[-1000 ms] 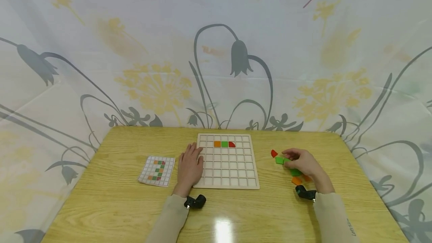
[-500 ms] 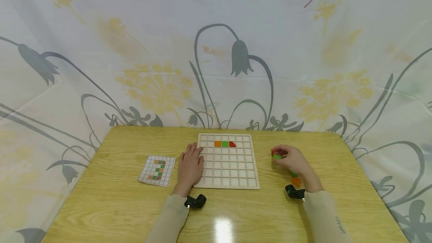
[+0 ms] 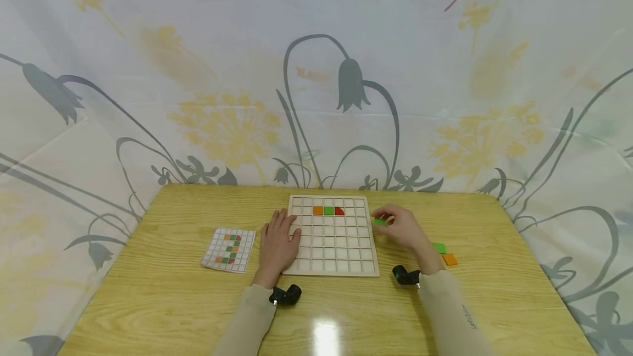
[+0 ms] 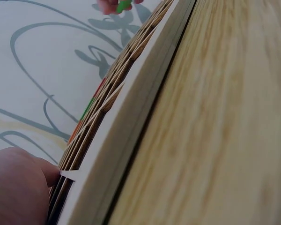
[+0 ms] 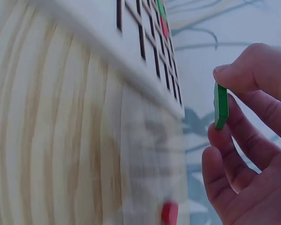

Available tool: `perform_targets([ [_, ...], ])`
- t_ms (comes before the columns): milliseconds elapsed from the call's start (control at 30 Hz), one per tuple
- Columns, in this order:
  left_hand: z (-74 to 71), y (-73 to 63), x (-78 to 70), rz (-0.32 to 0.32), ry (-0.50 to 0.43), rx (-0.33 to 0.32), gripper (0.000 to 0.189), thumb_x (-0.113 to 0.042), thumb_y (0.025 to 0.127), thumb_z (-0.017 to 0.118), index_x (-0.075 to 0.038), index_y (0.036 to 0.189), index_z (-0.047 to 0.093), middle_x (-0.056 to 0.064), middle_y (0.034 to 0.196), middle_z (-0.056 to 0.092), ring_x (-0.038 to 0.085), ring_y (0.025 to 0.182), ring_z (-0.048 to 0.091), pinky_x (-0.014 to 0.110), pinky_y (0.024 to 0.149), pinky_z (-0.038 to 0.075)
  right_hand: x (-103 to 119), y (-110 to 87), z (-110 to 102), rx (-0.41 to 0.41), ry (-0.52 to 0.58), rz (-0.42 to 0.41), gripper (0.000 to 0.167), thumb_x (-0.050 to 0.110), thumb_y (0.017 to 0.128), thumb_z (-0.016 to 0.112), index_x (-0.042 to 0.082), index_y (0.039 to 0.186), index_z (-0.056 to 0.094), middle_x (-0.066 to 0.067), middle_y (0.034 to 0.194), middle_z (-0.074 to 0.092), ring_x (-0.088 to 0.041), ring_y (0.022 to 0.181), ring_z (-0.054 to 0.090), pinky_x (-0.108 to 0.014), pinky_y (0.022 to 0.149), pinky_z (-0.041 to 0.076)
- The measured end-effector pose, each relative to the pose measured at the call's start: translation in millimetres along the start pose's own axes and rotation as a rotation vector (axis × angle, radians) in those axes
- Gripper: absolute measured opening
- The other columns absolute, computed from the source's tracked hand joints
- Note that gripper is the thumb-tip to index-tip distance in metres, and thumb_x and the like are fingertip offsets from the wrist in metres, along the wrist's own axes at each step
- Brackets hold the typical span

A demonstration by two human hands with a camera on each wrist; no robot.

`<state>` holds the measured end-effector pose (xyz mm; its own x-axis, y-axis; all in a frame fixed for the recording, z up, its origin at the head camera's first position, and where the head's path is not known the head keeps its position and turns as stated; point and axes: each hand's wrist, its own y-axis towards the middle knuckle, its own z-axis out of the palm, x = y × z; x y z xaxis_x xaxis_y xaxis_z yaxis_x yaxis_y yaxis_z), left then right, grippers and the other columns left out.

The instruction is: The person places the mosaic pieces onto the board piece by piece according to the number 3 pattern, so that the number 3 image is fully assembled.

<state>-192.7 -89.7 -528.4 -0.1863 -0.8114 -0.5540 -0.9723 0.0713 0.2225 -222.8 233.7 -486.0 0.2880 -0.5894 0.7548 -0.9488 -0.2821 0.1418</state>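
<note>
My right hand pinches a green square tile between thumb and fingertips, just off the right edge of a white gridded board. In the right wrist view the tile is held on edge, in the air. My left hand rests with its fingers extended over the board's left edge; its thumb shows by the rim in the left wrist view. One row on the board carries an orange square tile, a green square tile and a red rounded tile, side by side.
A printed pattern card lies left of the left hand. Right of the right forearm are a loose green tile and an orange tile. A red piece shows low in the right wrist view. A flower-patterned curtain hangs behind the table.
My right hand has taken a green tile from the loose pieces at the right and moved left with it to the board's edge. The left hand has stayed in place.
</note>
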Motion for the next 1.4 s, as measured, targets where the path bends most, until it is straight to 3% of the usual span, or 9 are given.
perform_targets([
  [533,-0.4,1.0,1.7,-0.001,0.005,-0.004,0.041,-0.029,0.103,0.052,-0.01,0.139,0.057,0.015,0.156,0.037,0.033,0.147,0.025,0.058,0.116,0.021,26.9,33.7,46.3,0.001,0.013,-0.061,0.009,0.004,0.085,0.075,0.004,0.094,0.075,-0.005,0.1,0.067,-0.024,0.092,0.061,-0.04,0.079,0.054],
  [867,-0.9,0.6,1.4,0.005,0.004,-0.012,0.04,-0.028,0.103,0.053,-0.01,0.138,0.058,0.015,0.156,0.038,0.033,0.147,0.026,0.057,0.116,0.022,30.9,47.3,64.9,0.044,0.011,-0.001,0.007,0.005,0.085,0.076,0.005,0.092,0.077,-0.005,0.1,0.069,-0.022,0.091,0.063,-0.041,0.082,0.054],
  [1067,-3.0,0.4,-1.1,0.011,-0.011,-0.017,0.04,-0.027,0.103,0.053,-0.009,0.138,0.058,0.016,0.155,0.038,0.034,0.147,0.026,0.057,0.116,0.022,31.6,47.5,70.1,0.044,0.063,0.064,0.008,0.004,0.086,0.076,0.005,0.094,0.077,-0.006,0.104,0.068,-0.022,0.093,0.063,-0.041,0.083,0.054],
  [1400,-0.8,-0.3,1.6,0.018,0.001,-0.022,0.04,-0.027,0.103,0.053,-0.009,0.138,0.058,0.016,0.155,0.039,0.035,0.146,0.028,0.058,0.115,0.024,27.8,46.4,76.1,0.051,0.105,0.088,0.011,0.003,0.085,0.077,0.009,0.094,0.078,-0.003,0.107,0.066,-0.023,0.099,0.062,-0.043,0.088,0.052],
])
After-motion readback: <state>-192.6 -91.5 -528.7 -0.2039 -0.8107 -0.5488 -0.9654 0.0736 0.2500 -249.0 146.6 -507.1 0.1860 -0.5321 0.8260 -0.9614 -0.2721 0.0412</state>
